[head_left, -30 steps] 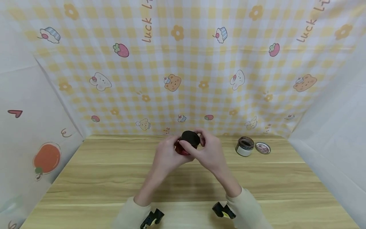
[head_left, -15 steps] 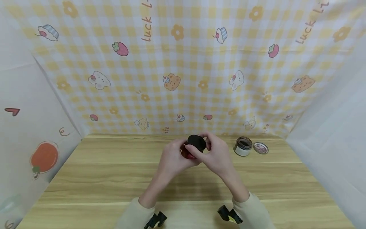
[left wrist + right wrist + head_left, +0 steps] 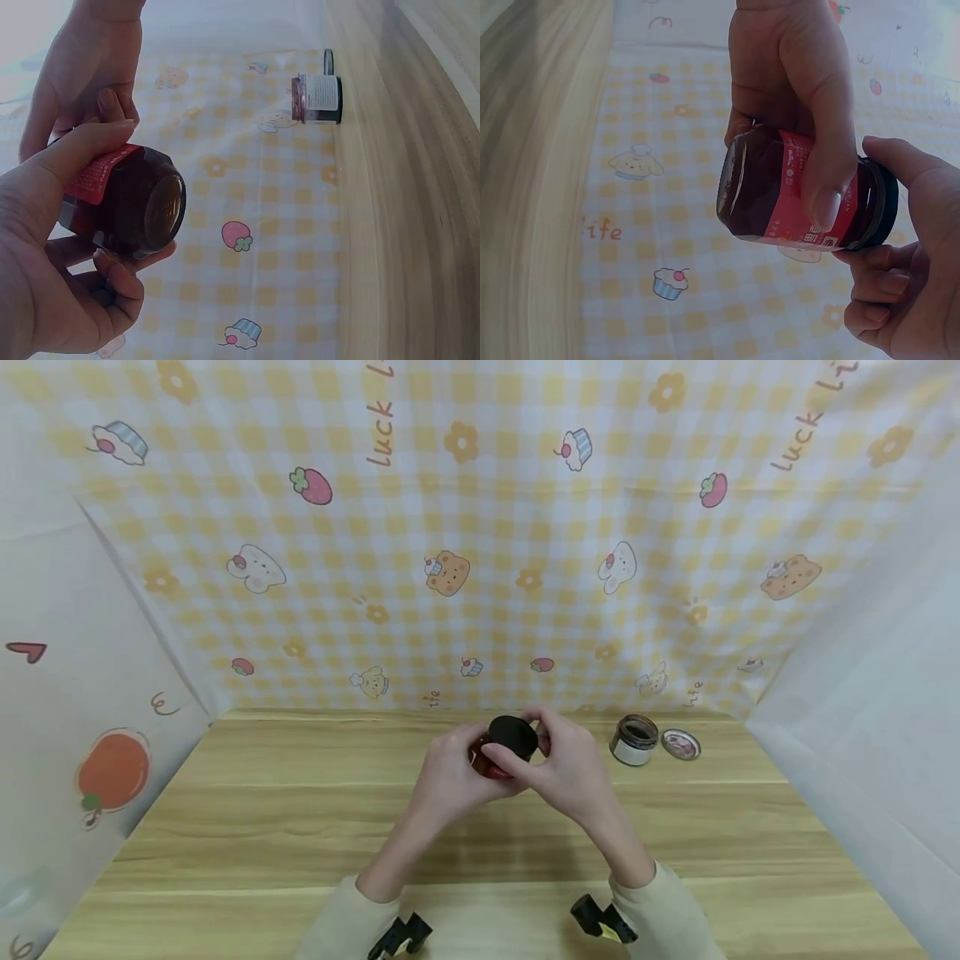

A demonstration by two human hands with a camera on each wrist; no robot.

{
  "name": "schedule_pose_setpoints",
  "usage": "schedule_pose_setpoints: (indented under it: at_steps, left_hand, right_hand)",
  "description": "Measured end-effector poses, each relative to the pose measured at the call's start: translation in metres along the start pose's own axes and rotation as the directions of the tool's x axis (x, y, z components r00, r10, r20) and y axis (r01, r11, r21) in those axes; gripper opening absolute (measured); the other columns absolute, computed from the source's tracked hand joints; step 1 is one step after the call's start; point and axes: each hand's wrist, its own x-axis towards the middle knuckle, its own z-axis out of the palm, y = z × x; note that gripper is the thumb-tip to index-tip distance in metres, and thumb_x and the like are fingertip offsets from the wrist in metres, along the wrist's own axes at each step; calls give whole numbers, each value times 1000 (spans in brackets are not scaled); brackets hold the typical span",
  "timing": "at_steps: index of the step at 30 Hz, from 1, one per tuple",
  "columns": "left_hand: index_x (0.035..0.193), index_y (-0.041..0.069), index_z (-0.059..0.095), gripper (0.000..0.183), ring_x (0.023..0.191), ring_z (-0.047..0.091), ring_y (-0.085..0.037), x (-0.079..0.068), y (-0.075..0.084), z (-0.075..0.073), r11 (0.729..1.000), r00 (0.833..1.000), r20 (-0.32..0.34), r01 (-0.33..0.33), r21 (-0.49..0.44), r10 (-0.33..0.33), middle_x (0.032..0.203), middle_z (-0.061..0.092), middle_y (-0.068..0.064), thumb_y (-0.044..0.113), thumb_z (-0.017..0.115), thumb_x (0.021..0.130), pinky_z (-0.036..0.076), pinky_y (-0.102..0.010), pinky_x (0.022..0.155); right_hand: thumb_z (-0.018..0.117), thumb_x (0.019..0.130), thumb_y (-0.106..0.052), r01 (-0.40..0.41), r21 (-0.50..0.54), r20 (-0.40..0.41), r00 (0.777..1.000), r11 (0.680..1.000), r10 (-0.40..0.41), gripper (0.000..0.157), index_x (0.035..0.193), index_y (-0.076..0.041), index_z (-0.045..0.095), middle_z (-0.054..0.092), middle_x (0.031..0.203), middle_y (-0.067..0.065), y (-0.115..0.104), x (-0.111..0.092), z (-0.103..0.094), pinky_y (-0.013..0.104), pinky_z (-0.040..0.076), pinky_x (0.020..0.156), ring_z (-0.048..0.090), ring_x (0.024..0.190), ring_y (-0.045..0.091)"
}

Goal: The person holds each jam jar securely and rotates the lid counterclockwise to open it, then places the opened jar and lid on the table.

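Observation:
A glass jar (image 3: 754, 187) with dark contents, a red label (image 3: 786, 187) and a black lid (image 3: 513, 737) is held off the table, tilted. Around its body curl the fingers of my left hand (image 3: 456, 775), its thumb lying across the label in the right wrist view. My right hand (image 3: 572, 768) grips the rim of the lid between thumb and fingers. The lid sits on the jar's mouth. From the left wrist, the jar's round base (image 3: 165, 206) faces the camera, while the lid is hidden behind the hands.
At the back right of the wooden table (image 3: 300, 827) stands a lidless jar (image 3: 634, 741) with a pale label and dark residue. Its neighbour is a round lid (image 3: 681, 744) lying flat. A checked cloth (image 3: 495, 527) hangs behind the table; white sheets flank both sides.
Both hands and the jar have shifted slightly right and down in the head view, then stayed nearly still. The grip of each hand looks the same.

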Motion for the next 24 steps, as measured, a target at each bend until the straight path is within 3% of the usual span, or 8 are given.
schedule_pose_setpoints:
  at_steps: [15,24]
  left_hand:
    - [97,16,72,33,64,58,-12,-3,-2,-10,983,994,110,-7,-184,27,84,66,6,18,93,71,51,-28,58]
    - [103,18,73,38,71,63,-16,-5,-1,-17,954,976,219,78,-289,-14,90,70,5,22,94,71,54,-30,64]
  right_hand:
    - [87,79,-34,110,83,-21,994,990,-108,36,103,-15,66,39,62,-1,-1,-2,-3,25,30,52,33,54,8]
    - [86,80,-32,173,129,34,983,977,-178,36,107,-17,67,38,67,-7,1,-2,-10,26,31,55,34,57,9]
